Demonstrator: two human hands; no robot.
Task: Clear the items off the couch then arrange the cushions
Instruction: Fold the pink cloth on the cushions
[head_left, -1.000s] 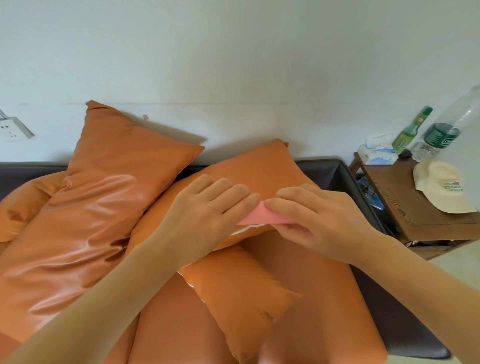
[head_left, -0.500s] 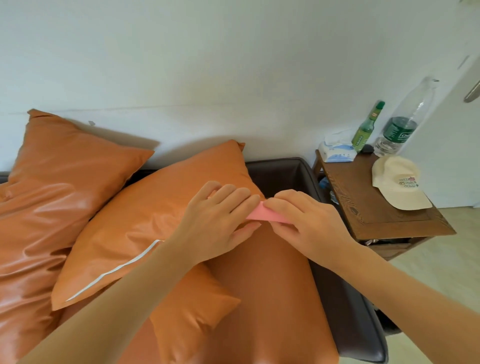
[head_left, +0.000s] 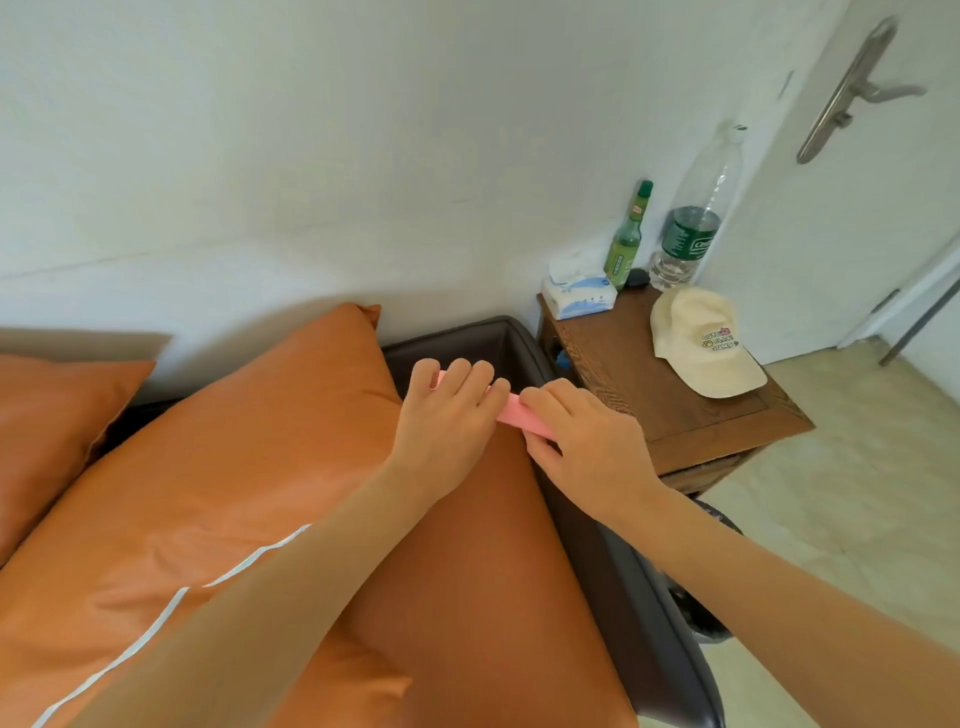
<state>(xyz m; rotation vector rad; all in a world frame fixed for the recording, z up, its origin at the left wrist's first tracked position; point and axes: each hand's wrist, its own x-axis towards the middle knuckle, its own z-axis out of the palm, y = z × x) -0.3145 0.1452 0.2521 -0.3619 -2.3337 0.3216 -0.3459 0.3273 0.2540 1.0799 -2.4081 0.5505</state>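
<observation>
Both hands on a flat pink item (head_left: 511, 413), looks like folded paper or card, hard to tell with most of it covered. Left hand (head_left: 449, 421) has curled fingers over its far-left end, right hand (head_left: 587, 441) pinches the near-right end. Item is held above the right end of the couch (head_left: 597, 519), by the dark armrest. Large orange cushion (head_left: 234, 467) leans left of the hands, another cushion (head_left: 52, 410) at far left. Right of the couch: wooden side table (head_left: 649, 405) carrying a cream cap (head_left: 701, 338), tissue pack (head_left: 579, 296), green bottle (head_left: 626, 244), clear bottle (head_left: 693, 223)
</observation>
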